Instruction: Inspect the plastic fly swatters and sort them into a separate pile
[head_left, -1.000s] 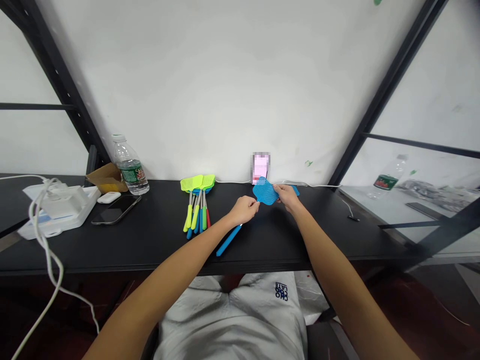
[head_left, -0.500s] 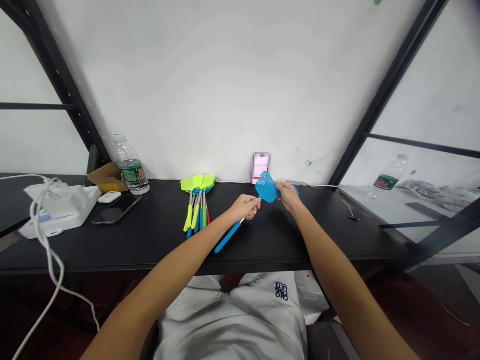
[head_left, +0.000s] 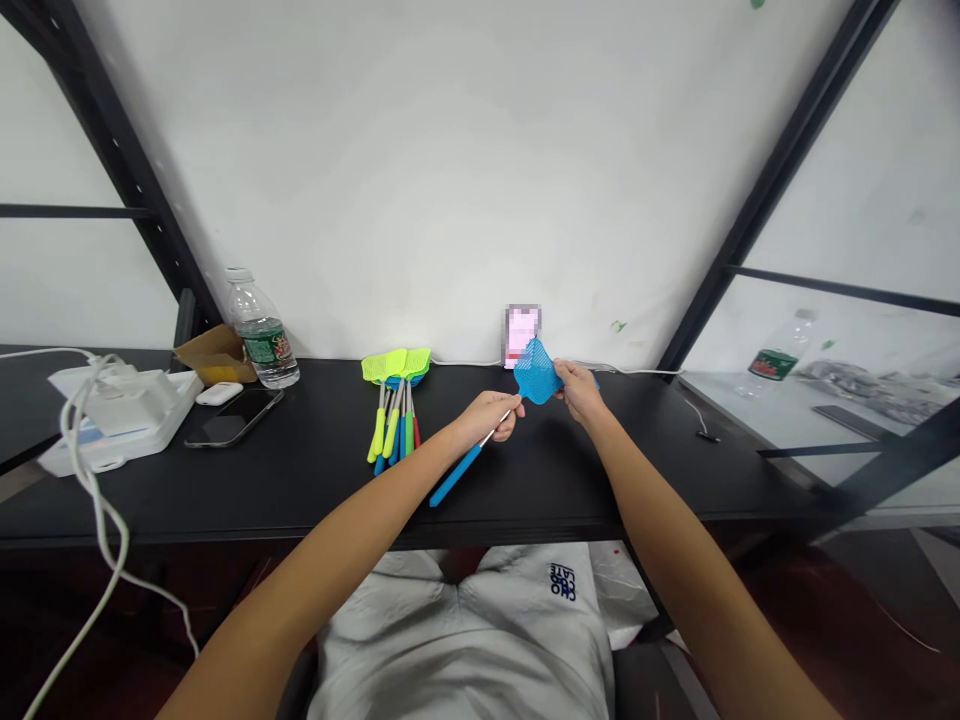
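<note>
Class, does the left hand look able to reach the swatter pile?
Probably yes: nothing visible stands between the left hand and the swatter pile, though it grips a blue swatter.

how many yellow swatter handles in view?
2, both in the bundle on the black desk: one yellow handle at its left edge, a second yellow handle just right of it. Overlap may hide more.

blue swatter (head_left: 536, 373) — perforated plastic, with a bright metal shaft (head_left: 492, 432); the desk (head_left: 559, 465) — smooth and matt.
</note>
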